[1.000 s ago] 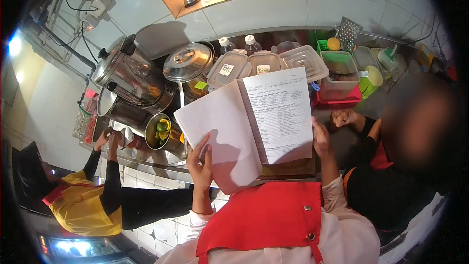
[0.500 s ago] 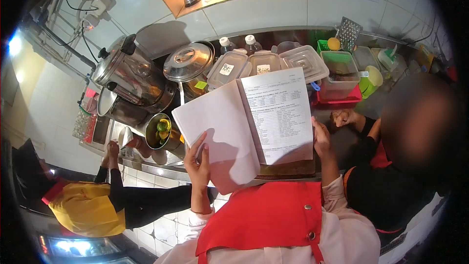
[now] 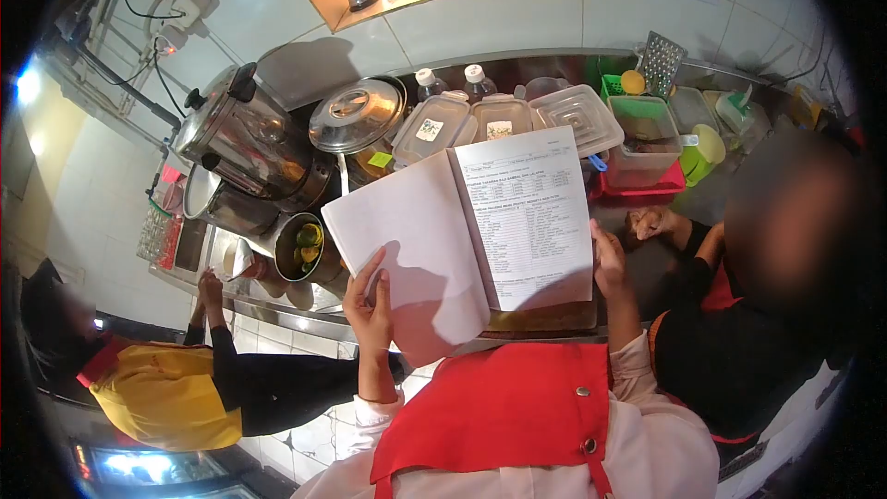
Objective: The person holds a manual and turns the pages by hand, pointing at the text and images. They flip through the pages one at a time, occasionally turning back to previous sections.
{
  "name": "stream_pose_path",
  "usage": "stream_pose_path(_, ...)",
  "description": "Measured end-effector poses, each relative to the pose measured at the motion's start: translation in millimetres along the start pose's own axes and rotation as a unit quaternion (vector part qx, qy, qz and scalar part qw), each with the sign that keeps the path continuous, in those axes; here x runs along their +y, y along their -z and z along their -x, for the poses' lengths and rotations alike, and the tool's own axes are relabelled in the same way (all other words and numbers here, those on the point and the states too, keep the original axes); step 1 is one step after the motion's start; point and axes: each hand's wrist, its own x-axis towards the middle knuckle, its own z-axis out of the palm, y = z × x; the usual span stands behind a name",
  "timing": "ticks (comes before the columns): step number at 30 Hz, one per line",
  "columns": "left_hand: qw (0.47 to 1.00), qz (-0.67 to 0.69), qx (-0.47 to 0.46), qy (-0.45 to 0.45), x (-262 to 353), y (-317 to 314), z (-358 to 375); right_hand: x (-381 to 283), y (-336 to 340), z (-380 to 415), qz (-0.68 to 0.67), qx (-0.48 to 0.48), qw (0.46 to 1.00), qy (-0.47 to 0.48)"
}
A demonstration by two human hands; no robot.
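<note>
An open booklet of printed sheets [image 3: 531, 231] is held up in front of me above the counter. Its right page carries lines of text and tables; the left page [image 3: 411, 249] is blank and partly in shadow. My left hand [image 3: 370, 305] grips the left page's lower edge, fingers on the paper and thumb out of sight behind it. At the right edge, my right hand [image 3: 607, 259] pinches the printed page, with its fingers mostly hidden behind the sheets.
Lidded plastic boxes [image 3: 434, 132], a lidded pot [image 3: 356, 115] and a tall steel urn [image 3: 245, 134] line the counter's back. A pot holds green fruit [image 3: 309, 245]. One person in black [image 3: 739, 333] stands close on the right; another in yellow [image 3: 171, 393] stands at left.
The booklet's left page and my left hand have shifted slightly to the left. The person in yellow has moved their hands a little. My right hand looks unchanged.
</note>
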Motion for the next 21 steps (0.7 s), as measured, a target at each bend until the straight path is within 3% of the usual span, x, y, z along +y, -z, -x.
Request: stream_pose_path(21,1.0,0.008,-0.004,0.017,4,-3,2,0,2,1,0.007,-0.009,1.0,0.001)
